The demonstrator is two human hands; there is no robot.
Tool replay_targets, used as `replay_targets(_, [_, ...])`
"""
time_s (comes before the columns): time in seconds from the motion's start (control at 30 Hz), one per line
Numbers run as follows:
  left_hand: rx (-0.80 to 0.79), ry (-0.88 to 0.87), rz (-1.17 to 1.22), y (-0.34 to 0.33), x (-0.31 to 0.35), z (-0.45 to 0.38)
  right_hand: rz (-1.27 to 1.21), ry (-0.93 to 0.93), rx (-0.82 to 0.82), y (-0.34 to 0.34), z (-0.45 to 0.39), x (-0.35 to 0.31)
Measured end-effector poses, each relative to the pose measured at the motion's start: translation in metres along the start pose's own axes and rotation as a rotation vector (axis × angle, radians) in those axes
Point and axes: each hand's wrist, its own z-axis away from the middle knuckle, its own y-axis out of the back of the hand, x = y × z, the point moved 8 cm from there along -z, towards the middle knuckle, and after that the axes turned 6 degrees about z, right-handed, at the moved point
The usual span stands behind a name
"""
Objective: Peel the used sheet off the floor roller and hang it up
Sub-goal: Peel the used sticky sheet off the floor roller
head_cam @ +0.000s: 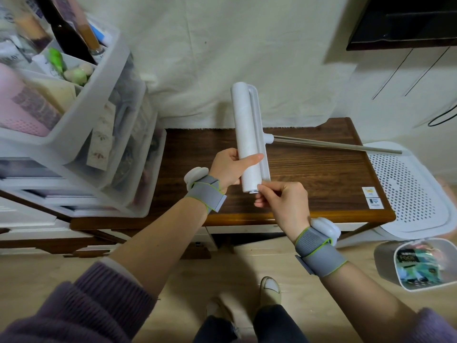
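Sleeves: ribbed purple knit sleeves [81, 308] sat pushed up both forearms, nearest the camera.
Left hand: the left hand [228, 167] was wrapped around the lower half of the white cylindrical sticky-paper floor roller [244, 134].
Right hand: the right hand [284, 201] pinched the roller's near end between thumb and forefinger.
Roller position: it was held above the dark brown wooden table [321, 174], with its thin metal handle [333, 145] pointing right.
Wrists: grey wrist straps [206, 194] with white pods were worn.

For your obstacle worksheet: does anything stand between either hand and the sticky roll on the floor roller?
Nothing visible does. The left hand already grips the sticky roll around its middle, and the right hand pinches at its near end.
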Motion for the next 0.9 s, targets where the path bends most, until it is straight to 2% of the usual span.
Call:
replay_targets(0.17, [0.023,-0.032,-0.041,0.002,0.003,-0.002,0.080,0.029,0.022,-0.003,0.001,0.000])
replay_targets(0.67, [0.070,-0.050,-0.053,-0.013,0.000,0.002,-0.055,-0.154,0.202,-0.002,0.005,0.026])
replay_targets(0.9, [0.072,-0.060,-0.077,-0.019,-0.001,0.002,-0.036,-0.156,0.252,-0.003,0.004,0.035])
